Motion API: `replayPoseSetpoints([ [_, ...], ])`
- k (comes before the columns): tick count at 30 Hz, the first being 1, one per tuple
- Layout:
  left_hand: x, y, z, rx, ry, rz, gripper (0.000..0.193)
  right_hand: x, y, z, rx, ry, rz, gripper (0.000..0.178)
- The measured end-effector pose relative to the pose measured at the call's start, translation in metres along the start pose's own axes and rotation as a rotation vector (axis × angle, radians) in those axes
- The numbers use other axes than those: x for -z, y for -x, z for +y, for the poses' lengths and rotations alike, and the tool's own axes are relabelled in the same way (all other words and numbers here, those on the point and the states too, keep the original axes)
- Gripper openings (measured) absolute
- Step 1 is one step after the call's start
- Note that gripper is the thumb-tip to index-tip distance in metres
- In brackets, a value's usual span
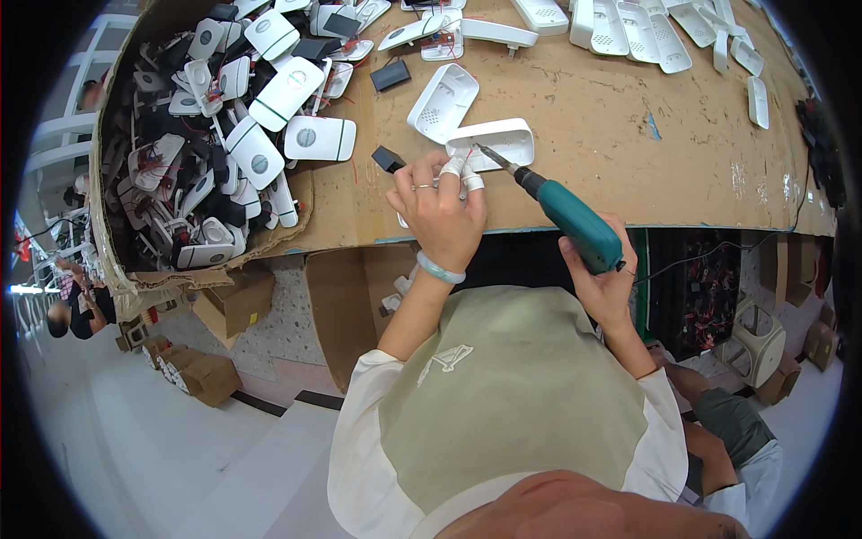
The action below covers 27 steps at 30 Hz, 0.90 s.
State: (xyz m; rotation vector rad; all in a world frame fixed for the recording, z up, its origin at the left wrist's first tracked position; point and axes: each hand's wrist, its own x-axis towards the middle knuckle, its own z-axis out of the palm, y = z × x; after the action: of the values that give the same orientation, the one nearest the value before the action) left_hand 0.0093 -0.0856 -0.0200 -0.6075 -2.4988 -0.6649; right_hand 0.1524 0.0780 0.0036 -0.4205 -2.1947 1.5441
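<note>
My right hand is wrapped round a green electric screwdriver. Its bit reaches down and left into a white plastic housing, an open shallow shell lying on the cardboard-topped table. My left hand, with white wraps on some fingertips, is closed at the left end of that housing, where a bit of red wire shows; the fingers partly cover this end. Beside the left hand's outer fingers sits a small black block. Another open white shell with a perforated patch lies just behind, touching or nearly touching the first.
A large cardboard box at the left is heaped with white units with red wires. More white shells stand along the far right. A second black block lies farther back. The screwdriver's cord trails right. A person sits at lower right.
</note>
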Motion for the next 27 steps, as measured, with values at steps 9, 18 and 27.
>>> replayPoseSetpoints([
  [9,-0.001,-0.001,0.0,0.007,-0.011,-0.013,0.019,0.011,0.009,-0.001,-0.071,-0.041,0.047,0.02],
  [18,-0.001,-0.001,0.003,0.033,-0.028,-0.036,0.019,0.009,0.009,0.002,-0.067,-0.052,0.058,0.02],
  [27,0.0,0.002,0.003,0.082,0.005,-0.04,0.019,-0.006,-0.002,0.006,0.042,0.001,0.017,0.018],
])
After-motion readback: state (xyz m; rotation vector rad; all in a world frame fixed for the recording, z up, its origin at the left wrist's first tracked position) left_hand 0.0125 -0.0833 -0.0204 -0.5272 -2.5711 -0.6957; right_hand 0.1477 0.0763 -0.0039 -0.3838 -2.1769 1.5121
